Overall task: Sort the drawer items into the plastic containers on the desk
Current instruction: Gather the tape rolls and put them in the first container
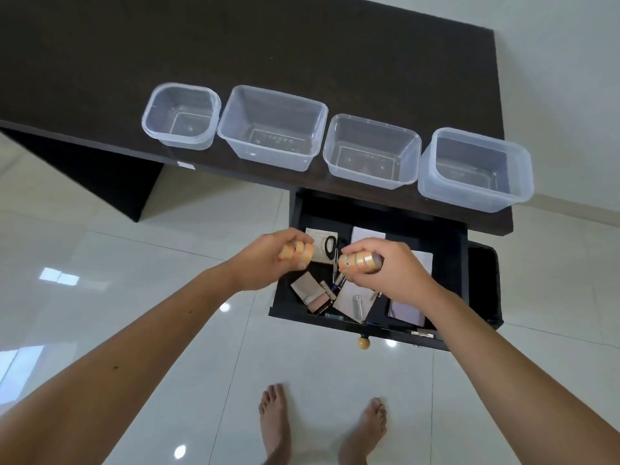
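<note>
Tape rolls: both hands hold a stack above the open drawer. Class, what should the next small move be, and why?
Probably lift both hands up to the desk and drop the tape rolls into one container: the left hand and right hand already grip stacks, and all four containers look empty.

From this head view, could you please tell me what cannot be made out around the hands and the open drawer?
- Tape rolls in the right hand: fingers cover part of the stack, so the count is unclear.
- Tape rolls in the left hand: likewise partly covered.
- Scissors: blades hidden behind the hands.
- Battery labels: too small to read.
- Drawer back: hidden under the desk.
</note>
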Tool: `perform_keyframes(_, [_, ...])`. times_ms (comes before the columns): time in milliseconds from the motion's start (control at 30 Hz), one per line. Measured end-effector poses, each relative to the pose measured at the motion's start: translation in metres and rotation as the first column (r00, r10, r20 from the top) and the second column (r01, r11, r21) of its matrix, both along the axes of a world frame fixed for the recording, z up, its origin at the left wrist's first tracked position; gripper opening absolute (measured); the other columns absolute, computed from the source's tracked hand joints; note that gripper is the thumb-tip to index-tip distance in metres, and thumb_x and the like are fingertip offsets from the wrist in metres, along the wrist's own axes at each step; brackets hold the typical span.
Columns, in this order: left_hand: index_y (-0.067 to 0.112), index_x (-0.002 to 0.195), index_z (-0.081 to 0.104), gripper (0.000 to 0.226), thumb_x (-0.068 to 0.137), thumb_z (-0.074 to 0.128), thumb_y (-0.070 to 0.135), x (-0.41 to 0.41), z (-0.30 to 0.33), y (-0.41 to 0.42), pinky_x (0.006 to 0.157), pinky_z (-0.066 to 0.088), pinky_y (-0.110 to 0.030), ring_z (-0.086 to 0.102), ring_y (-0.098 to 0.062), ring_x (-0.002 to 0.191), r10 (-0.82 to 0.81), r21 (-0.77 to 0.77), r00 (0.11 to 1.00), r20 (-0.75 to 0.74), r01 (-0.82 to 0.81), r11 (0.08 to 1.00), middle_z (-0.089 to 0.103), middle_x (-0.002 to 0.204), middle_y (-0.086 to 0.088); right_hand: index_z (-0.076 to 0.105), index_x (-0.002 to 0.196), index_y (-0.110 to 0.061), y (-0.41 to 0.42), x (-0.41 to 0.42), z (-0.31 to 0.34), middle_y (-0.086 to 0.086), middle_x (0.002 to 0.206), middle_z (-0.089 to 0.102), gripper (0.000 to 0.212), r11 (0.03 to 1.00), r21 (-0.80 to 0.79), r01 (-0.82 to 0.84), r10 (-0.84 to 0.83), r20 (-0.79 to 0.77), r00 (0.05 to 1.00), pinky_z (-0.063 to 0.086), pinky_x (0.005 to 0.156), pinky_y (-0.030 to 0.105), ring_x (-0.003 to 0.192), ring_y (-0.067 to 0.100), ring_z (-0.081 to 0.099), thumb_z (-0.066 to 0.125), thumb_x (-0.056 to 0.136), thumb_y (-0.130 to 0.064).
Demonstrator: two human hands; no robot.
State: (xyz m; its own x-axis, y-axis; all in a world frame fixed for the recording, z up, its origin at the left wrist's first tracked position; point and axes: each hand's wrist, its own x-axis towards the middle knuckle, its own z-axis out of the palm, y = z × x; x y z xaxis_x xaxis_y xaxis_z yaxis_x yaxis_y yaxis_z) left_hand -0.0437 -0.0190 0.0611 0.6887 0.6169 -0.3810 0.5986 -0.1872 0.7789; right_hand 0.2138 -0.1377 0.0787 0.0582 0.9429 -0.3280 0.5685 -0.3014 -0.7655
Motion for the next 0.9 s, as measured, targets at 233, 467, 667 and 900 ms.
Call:
perform_keyframes(233, [0.038, 0.133, 0.057, 0.037, 0.098, 0.070, 0.032, -0.083, 0.049, 0.033, 0.070, 0.057, -0.028, 0.066, -0.015, 0.090, 0.268, 0.068, 0.963, 0.035, -0.270, 0.960, 0.062, 0.114, 0.005, 0.076, 0.118, -0.031, 0.064, -0.072, 0.048, -0.011, 0.110, 0.069, 0.042, 0.993, 0.071, -0.092, 0.094, -0.032, 0.995, 0.051, 0.072, 0.010, 0.090, 0.003, 0.067, 0.091, 0.081, -0.020])
perform_keyframes(467, [0.030, 0.134, 0.062, 0.043, 0.094, 0.076, 0.028, -0.134, 0.077, 0.089, 0.084, 0.060, -0.037, 0.067, -0.020, 0.101, 0.449, 0.158, 0.890, 0.082, -0.456, 0.876, 0.066, 0.115, 0.004, 0.074, 0.121, -0.030, 0.151, -0.141, 0.083, -0.011, 0.112, 0.073, 0.042, 0.970, 0.206, -0.131, 0.146, -0.057, 0.988, 0.059, 0.072, 0.019, 0.093, 0.009, 0.071, 0.087, 0.083, -0.018])
perform_keyframes(667, [0.025, 0.136, 0.059, 0.045, 0.094, 0.075, 0.024, -0.142, 0.083, 0.155, 0.070, 0.049, -0.015, 0.064, -0.011, 0.104, 0.585, 0.188, 0.788, 0.192, -0.615, 0.766, 0.063, 0.122, 0.005, 0.074, 0.113, -0.029, 0.239, -0.165, 0.086, -0.006, 0.105, 0.069, 0.037, 0.940, 0.312, -0.135, 0.126, 0.051, 0.991, 0.053, 0.069, 0.022, 0.089, 0.010, 0.067, 0.090, 0.080, -0.025])
perform_keyframes(900, [0.023, 0.139, 0.057, 0.048, 0.095, 0.076, 0.017, -0.118, 0.083, 0.215, 0.070, 0.048, -0.004, 0.063, -0.005, 0.103, 0.612, 0.196, 0.739, 0.281, -0.669, 0.717, 0.061, 0.123, 0.009, 0.073, 0.116, -0.028, 0.314, -0.166, 0.078, -0.006, 0.113, 0.069, 0.035, 0.936, 0.274, -0.219, 0.184, 0.149, 0.972, 0.050, 0.073, 0.014, 0.099, 0.011, 0.067, 0.085, 0.084, -0.025])
